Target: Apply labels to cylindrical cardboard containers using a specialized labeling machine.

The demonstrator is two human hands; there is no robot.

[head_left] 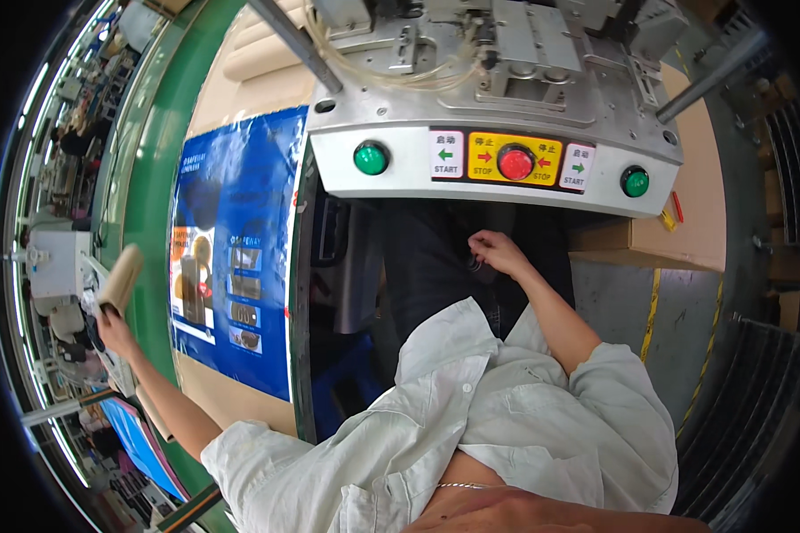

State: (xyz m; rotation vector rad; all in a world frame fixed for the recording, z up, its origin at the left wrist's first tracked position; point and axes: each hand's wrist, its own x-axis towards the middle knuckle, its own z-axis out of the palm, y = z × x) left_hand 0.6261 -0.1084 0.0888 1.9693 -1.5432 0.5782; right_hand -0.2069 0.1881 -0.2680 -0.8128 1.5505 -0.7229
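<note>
My left hand (116,332) is stretched far out to the left, its fingers closed round the dark lower end of a beige, rounded tube-shaped piece (123,277). That piece stands up at a tilt above the green surface (142,204). Over my lap, below the machine's front panel (400,188), my right hand (500,254) is bent with its fingers curled together. Something small and dark seems to show at those fingertips, too small to name.
The metal machine (524,102) ahead carries green buttons (371,157) at both ends and a red button (515,163) between them. A blue printed sheet (240,355) covers the table at left, with beige rolled pieces (262,58) beyond. A cardboard box (649,240) stands at right.
</note>
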